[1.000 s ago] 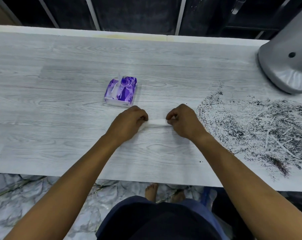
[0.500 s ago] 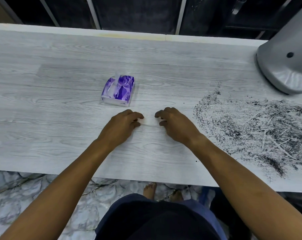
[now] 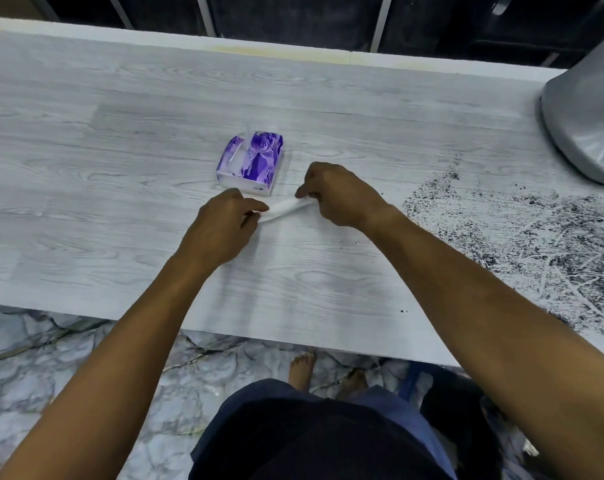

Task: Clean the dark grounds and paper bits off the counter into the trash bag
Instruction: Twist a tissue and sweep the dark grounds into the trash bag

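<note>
A white tissue (image 3: 283, 208) is stretched between my two hands just above the pale wood-grain counter (image 3: 120, 188). My left hand (image 3: 226, 226) pinches its left end and my right hand (image 3: 338, 195) pinches its right end. Dark grounds (image 3: 543, 244) mixed with thin pale paper bits are smeared over the right part of the counter, well to the right of both hands. A purple tissue pack (image 3: 250, 162) lies just behind the hands, a tissue sticking out of its top. No trash bag can be made out for certain.
A grey appliance base (image 3: 584, 116) stands at the counter's far right corner. A few stray dark specks (image 3: 402, 310) lie near the front edge. Marble floor and my bare feet (image 3: 302, 370) show below. Something dark and blue (image 3: 442, 393) sits under the counter at right.
Half a second ago both hands lay flatter on the tissue on the counter. Now they pinch its ends, the right hand having risen and moved toward the pack, so the tissue hangs slanted between them.
</note>
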Demonstrator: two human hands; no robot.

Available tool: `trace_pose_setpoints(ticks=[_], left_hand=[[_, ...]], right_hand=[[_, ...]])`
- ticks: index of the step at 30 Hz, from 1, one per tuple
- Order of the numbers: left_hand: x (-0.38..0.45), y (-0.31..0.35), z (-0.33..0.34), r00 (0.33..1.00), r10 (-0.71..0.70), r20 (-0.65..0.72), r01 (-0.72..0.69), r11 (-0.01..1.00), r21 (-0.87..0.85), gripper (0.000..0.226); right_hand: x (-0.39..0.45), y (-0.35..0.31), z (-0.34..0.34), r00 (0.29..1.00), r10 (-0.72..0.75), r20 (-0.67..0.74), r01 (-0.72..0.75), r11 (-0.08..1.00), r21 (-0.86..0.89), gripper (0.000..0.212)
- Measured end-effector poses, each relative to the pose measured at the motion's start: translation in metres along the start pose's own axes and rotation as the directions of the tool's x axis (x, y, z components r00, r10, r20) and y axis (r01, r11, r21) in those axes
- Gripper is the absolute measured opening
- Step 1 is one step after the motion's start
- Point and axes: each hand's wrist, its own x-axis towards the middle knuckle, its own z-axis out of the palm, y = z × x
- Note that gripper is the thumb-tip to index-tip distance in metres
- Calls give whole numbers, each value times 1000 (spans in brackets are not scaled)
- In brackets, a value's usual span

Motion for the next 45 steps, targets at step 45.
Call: trace_pose_setpoints(ticks=[45], left_hand=[[-5, 197, 67, 940, -310, -144, 286, 943, -167, 28]], right_hand=[[-69, 111, -91, 940, -340, 38, 337, 898, -285, 38]])
